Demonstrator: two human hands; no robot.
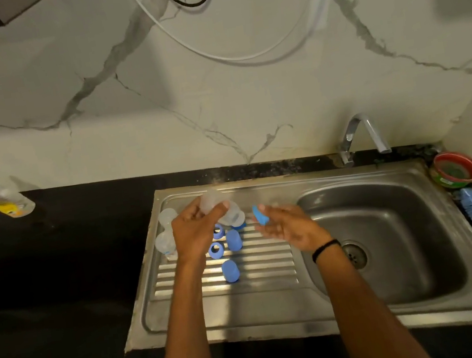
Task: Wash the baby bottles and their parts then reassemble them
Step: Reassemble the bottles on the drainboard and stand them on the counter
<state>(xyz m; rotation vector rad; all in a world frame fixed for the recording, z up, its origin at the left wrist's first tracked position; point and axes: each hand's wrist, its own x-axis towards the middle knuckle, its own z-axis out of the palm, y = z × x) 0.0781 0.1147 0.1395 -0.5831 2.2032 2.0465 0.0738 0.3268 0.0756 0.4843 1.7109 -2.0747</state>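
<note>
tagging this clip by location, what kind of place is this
Most likely a home kitchen: a steel sink with a ribbed drainboard and a tap, set in a dark counter, with a dish soap bottle standing by the marble-patterned wall.

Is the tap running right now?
Off. No stream falls from the tap into the basin, and no water is pooled around the drain.

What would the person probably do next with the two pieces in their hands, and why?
Probably bring the blue ring in the right hand onto the clear piece the left hand holds: both are held close together above the drainboard.
</note>
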